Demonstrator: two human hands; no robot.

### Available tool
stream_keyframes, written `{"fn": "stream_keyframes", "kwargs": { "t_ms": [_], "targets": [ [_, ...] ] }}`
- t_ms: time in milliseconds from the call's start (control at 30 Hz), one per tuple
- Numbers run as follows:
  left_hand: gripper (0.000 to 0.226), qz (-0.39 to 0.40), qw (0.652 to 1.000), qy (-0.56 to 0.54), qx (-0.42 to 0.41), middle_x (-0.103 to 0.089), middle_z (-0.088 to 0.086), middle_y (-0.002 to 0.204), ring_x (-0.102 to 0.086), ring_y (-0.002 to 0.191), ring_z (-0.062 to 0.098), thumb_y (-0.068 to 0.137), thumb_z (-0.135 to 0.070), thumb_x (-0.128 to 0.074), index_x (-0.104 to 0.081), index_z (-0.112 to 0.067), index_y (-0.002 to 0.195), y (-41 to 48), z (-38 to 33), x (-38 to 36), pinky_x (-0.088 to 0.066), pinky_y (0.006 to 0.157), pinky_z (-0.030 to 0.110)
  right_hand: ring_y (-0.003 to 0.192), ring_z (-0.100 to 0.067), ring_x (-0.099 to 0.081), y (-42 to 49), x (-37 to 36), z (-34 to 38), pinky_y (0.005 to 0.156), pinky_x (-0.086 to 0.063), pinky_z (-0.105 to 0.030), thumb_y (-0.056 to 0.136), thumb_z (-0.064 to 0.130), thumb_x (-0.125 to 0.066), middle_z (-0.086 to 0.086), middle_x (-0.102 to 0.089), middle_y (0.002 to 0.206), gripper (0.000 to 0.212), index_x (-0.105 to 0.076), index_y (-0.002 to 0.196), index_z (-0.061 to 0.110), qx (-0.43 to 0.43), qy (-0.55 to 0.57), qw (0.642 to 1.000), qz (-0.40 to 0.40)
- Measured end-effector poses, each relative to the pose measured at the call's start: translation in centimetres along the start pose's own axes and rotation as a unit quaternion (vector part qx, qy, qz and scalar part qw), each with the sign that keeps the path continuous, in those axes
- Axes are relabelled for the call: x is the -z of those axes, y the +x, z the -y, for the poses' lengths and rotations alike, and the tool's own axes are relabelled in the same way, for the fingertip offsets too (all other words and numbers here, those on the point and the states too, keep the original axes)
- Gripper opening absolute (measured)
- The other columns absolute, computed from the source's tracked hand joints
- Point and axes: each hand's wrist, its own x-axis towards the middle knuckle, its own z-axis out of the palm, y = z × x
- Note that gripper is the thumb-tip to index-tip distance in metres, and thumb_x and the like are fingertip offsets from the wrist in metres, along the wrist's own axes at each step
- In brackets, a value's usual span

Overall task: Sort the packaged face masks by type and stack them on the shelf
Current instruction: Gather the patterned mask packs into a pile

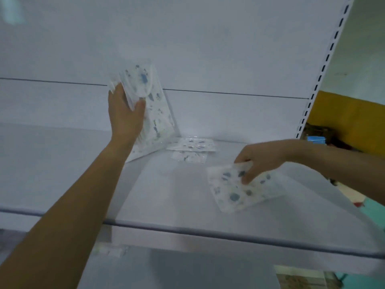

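My left hand grips a bunch of packaged face masks, white with blue-grey spots, held upright against the shelf's back panel with their lower edge on the white shelf. My right hand pinches another spotted mask packet, tilted just above the shelf at the right. A further spotted packet lies flat at the back of the shelf between my hands, and its reflection shows on the glossy board.
The shelf's front lip runs across below my arms. A slotted upright bounds the shelf on the right. A lower shelf holds a blurred packet. Yellow wall and clutter lie beyond the upright.
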Motion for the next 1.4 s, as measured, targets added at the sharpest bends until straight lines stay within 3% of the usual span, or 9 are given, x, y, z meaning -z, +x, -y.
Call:
{"fn": "stream_keyframes", "kwargs": {
  "t_ms": [133,300,400,467,633,800,1033,1200,1400],
  "targets": [
    [0.039,0.004,0.999,0.035,-0.005,-0.055,0.009,0.121,-0.052,0.111,0.018,0.082,-0.016,-0.057,-0.053,-0.01,0.12,0.4,1.8,2.9,-0.045,0.095,0.032,0.07,-0.013,-0.061,6.0,5.0,0.0,0.068,-0.047,-0.023,0.08,0.032,-0.071,0.003,-0.066,0.081,0.02,-0.067,0.084,0.013,-0.006,0.106,0.989,-0.101],
    [0.038,-0.004,0.998,0.068,0.017,-0.058,0.009,0.117,-0.056,0.108,0.023,0.081,-0.016,-0.059,-0.055,-0.011,0.119,0.1,4.0,5.0,-0.049,0.091,0.046,0.094,-0.022,-0.059,15.9,6.6,0.6,0.08,-0.045,-0.026,0.078,0.029,-0.073,-0.003,-0.062,0.102,0.03,-0.064,0.102,0.013,-0.006,0.154,0.979,-0.135],
    [0.036,0.01,0.994,0.106,0.009,-0.058,0.011,0.118,-0.055,0.107,0.023,0.084,-0.012,-0.06,-0.054,-0.01,0.119,0.5,5.4,5.7,-0.047,0.088,0.036,0.122,-0.023,-0.045,18.5,5.5,1.2,0.1,-0.038,-0.032,0.077,0.034,-0.074,-0.004,-0.045,0.134,0.071,-0.04,0.136,0.016,-0.019,0.088,0.992,-0.091],
    [0.037,0.019,0.991,0.129,0.005,-0.058,0.012,0.118,-0.055,0.109,0.026,0.084,-0.013,-0.06,-0.054,-0.009,0.121,1.0,6.0,6.2,-0.047,0.089,0.038,0.126,-0.025,-0.042,18.1,5.5,1.1,0.1,-0.037,-0.033,0.075,0.035,-0.075,-0.005,-0.038,0.143,0.084,-0.029,0.143,0.014,-0.039,0.104,0.991,-0.071],
    [0.04,0.056,0.99,0.13,-0.001,-0.057,0.014,0.119,-0.055,0.11,0.029,0.085,-0.015,-0.061,-0.053,-0.008,0.123,1.9,6.6,6.9,-0.047,0.093,0.048,0.087,-0.02,-0.056,15.6,5.4,0.6,0.067,-0.042,-0.025,0.077,0.02,-0.073,-0.005,-0.063,0.107,0.026,-0.06,0.099,0.015,-0.019,0.097,0.985,-0.139],
    [0.038,0.071,0.994,0.082,0.001,-0.057,0.014,0.12,-0.054,0.112,0.031,0.086,-0.014,-0.061,-0.053,-0.006,0.122,1.4,7.3,7.1,-0.046,0.094,0.045,0.09,-0.018,-0.055,12.2,6.0,0.9,0.077,-0.038,-0.024,0.08,0.01,-0.068,0.002,-0.058,0.099,0.027,-0.059,0.105,0.014,-0.004,0.121,0.972,-0.201],
    [0.049,0.052,0.998,0.014,0.022,-0.058,0.015,0.118,-0.055,0.11,0.03,0.074,-0.029,-0.056,-0.054,-0.007,0.118,0.9,7.9,8.4,-0.047,0.093,0.049,0.083,-0.017,-0.065,7.2,6.5,1.2,0.079,-0.052,-0.029,0.083,0.018,-0.068,-0.003,-0.068,0.102,0.021,-0.063,0.102,0.013,-0.077,0.107,0.987,-0.094],
    [0.039,0.064,0.998,-0.001,0.009,-0.054,0.013,0.118,-0.052,0.113,0.028,0.083,-0.014,-0.061,-0.054,-0.005,0.12,0.8,7.9,8.2,-0.043,0.095,0.037,0.111,-0.022,-0.057,7.3,3.7,3.2,0.096,-0.042,-0.032,0.078,0.019,-0.072,-0.002,-0.061,0.119,0.048,-0.056,0.124,0.016,-0.11,-0.025,0.992,0.051],
    [0.035,0.039,0.998,-0.039,0.02,-0.047,-0.002,0.113,-0.047,0.109,0.014,0.088,-0.008,-0.058,-0.052,-0.008,0.122,0.8,7.8,8.5,-0.039,0.094,0.027,0.128,-0.02,-0.043,7.3,1.8,3.1,0.102,-0.037,-0.03,0.077,0.025,-0.073,0.003,-0.039,0.141,0.07,-0.04,0.138,0.018,-0.123,-0.068,0.99,-0.021]
  ]
}}
